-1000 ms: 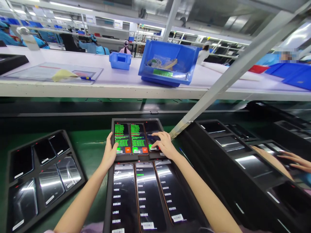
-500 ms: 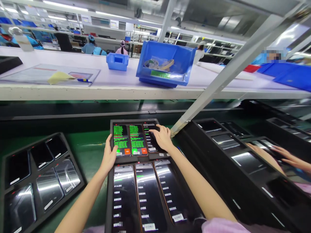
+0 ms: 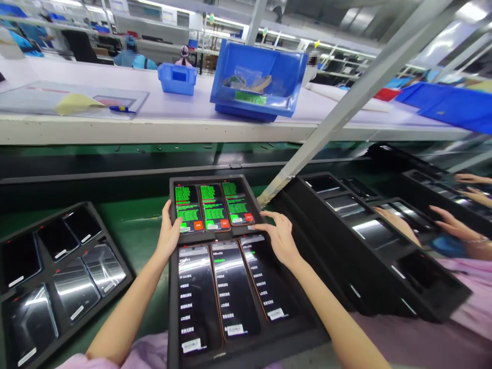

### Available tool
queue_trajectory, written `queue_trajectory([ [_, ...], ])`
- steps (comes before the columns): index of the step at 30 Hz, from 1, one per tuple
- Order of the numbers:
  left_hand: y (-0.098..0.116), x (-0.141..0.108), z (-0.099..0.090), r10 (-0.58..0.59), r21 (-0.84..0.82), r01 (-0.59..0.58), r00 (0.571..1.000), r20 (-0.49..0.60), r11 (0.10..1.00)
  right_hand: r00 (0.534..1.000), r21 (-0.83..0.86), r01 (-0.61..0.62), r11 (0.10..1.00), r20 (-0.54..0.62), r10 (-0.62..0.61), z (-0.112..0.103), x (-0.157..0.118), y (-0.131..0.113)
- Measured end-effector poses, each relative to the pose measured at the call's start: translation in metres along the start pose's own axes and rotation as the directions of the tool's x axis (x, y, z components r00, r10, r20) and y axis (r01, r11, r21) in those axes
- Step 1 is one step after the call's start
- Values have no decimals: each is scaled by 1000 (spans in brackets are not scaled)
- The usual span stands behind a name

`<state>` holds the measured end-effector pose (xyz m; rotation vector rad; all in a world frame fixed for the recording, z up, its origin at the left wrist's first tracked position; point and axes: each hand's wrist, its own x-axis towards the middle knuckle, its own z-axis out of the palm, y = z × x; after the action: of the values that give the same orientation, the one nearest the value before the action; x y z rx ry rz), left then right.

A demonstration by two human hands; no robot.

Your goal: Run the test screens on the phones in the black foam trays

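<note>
In front of me lies a black foam tray (image 3: 209,236) holding two rows of smartphones. The upper left phone (image 3: 187,202), upper middle phone (image 3: 213,202) and upper right phone (image 3: 236,197) show green text with green and red buttons. The lower left phone (image 3: 200,302), lower middle phone (image 3: 235,292) and lower right phone (image 3: 263,282) show menu lists and carry white labels. My left hand (image 3: 169,233) grips the tray's left edge, its thumb over the rim beside the upper left phone. My right hand (image 3: 282,236) is open at the tray's right edge, thumb and forefinger apart below the upper right phone.
Another tray of dark phones (image 3: 65,277) lies to the left. More phone trays (image 3: 357,230) stand at right, near other people's hands (image 3: 457,225). A slanted metal post (image 3: 326,123) rises beyond my tray. Blue bins (image 3: 255,82) sit on the white shelf (image 3: 154,130).
My right hand has drawn back from the upper right phone's screen to the tray's right edge. That phone's menu list has switched to green text. My left hand stays at the left edge.
</note>
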<state>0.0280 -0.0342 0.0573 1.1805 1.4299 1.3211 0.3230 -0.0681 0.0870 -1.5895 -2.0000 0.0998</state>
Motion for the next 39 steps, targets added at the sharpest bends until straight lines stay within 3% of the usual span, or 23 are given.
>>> queue_trajectory([
  [4,-5,4,0,19,-11,-19,1000,-3,1000,991,128,74,989,104,-88,-17,-46,-10],
  [7,-4,4,0,1,-13,-1,1000,-10,1000,989,91,75,993,122,-86,-21,-62,-16],
  [10,-1,-9,-1,-48,-35,48,999,2,998,988,21,55,998,146,-58,-20,-63,-19],
  [13,0,-37,-7,-72,-47,75,996,52,996,983,-45,56,997,179,-47,-20,-60,-22],
  [18,-4,-81,-17,-57,-29,62,988,144,998,974,-90,151,984,184,-133,-19,-61,-39],
  [23,0,-89,-20,-115,-64,127,980,161,990,916,-65,278,958,318,-244,-10,-57,-67],
  [26,5,-90,-21,-127,-74,145,971,204,987,891,-54,317,947,359,-278,-7,-51,-71],
  [33,8,-91,-21,-44,-28,53,966,254,998,931,-40,292,955,241,-275,-19,-51,-59],
  [39,8,-119,-36,-91,-47,111,945,313,993,960,-13,241,971,152,-236,-30,-91,-62],
])
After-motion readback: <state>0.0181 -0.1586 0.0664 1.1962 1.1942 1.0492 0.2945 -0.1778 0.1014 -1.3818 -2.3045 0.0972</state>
